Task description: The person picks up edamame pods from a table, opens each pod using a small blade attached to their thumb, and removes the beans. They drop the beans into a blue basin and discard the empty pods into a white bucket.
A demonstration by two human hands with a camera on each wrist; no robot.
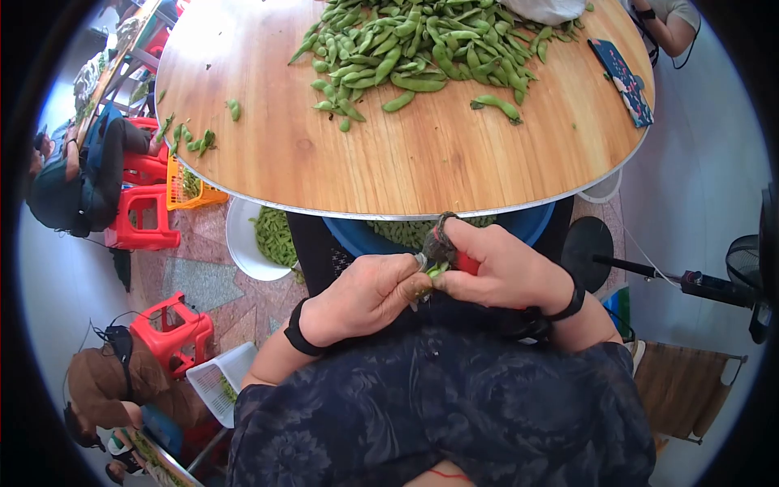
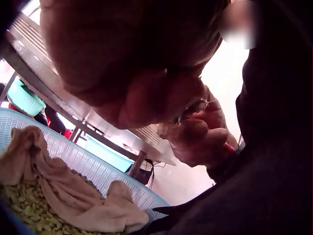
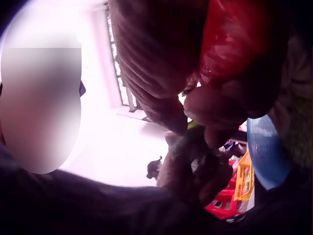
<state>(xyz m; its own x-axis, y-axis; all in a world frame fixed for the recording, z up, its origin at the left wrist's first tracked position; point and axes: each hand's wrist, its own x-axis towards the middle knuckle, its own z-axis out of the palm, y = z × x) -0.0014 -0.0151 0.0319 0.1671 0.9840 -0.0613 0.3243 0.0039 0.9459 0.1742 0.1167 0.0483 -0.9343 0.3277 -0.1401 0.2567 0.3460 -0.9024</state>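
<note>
My left hand (image 1: pixel 365 294) pinches a pod (image 1: pixel 436 270) over the basin (image 1: pixel 531 227) below the bench (image 1: pixel 389 174) so beans fall in, while my right hand (image 1: pixel 499 272) grips what seems a red-handled cutter (image 1: pixel 464 262).

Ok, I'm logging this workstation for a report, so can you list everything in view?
pods: large heap, green, far side of the table
table: one, round, wooden
phone case: one, dark patterned, table's right edge
blue basket: one, under the table edge, holding shelled beans
cloth: one, beige, lying in the blue basket
stools: several, red, on the floor at left
white basin: one, on the floor, holding pods
fan: one, black, far right
left hand: pinches a pod
right hand: grips a red-handled tool
</note>
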